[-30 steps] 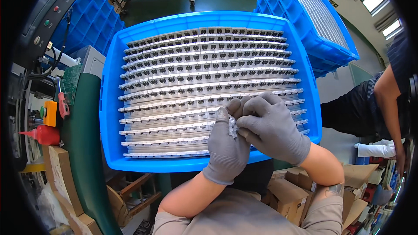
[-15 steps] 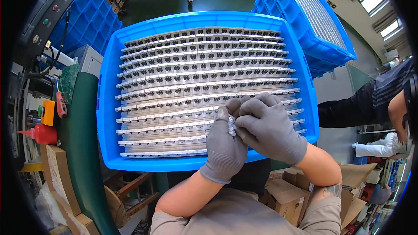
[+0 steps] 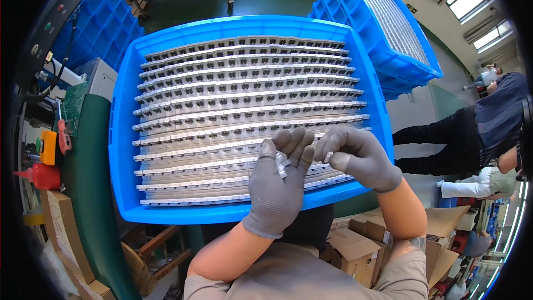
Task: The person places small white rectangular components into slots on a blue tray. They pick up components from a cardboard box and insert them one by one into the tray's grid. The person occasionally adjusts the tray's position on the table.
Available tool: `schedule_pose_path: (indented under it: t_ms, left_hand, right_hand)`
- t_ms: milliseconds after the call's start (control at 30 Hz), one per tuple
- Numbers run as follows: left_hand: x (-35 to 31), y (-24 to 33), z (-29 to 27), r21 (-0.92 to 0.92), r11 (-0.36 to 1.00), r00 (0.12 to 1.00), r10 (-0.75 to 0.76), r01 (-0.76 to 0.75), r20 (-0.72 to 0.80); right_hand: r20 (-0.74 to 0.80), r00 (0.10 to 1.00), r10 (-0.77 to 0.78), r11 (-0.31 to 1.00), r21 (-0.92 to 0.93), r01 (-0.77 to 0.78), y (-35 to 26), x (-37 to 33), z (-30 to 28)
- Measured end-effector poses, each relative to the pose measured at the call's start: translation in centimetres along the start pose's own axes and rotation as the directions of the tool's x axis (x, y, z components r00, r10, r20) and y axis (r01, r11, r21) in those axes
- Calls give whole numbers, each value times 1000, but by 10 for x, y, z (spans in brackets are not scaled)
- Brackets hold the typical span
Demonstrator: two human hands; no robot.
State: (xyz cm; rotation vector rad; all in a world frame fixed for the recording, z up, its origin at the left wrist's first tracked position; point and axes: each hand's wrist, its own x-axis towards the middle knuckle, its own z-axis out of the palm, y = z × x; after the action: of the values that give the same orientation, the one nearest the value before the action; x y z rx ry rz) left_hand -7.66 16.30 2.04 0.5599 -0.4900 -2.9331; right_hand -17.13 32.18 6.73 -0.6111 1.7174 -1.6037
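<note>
My left hand, in a grey knit glove, is turned palm up with its fingers curled. Small clear-whitish plastic pieces lie in it beside the thumb. To its right, my gloved right hand pinches a similar tiny piece between thumb and fingertips. Both hands hover over the near right part of a large blue plastic bin. Tight rows of white parts fill the bin, many showing black inserts along the far rows. The exact kind of the small pieces cannot be made out.
Another blue bin with similar rows stands at the far right, atop a stack. At left are a red-handled screwdriver, a red bottle, a yellow switch box and a green circuit board. Cardboard boxes sit below right; people are at the right.
My hands, together around the clear pieces before, have come apart. The right has drawn away rightward with a tiny piece, and the left fingers have loosened. The whole view has shifted slightly.
</note>
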Motion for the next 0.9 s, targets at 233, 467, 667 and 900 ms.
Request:
schedule_pose_path:
  t_ms: [233,467,667,900]
  left_hand:
    - [1,0,-4,-115,992,999,-46,44,-19]
    - [3,0,-2,-73,996,998,-54,51,-41]
    - [2,0,-5,-59,997,997,-58,56,-44]
    - [4,-3,-13,-103,992,997,-71,70,-3]
  right_hand:
    - [-341,924,-176,942,-330,57,7,-6,-60]
    - [-131,925,-357,456,-889,51,24,2,-93]
    - [2,955,-296,304,-948,96,29,8,-89]
    - [43,972,-232,126,-989,74,26,15,-82]
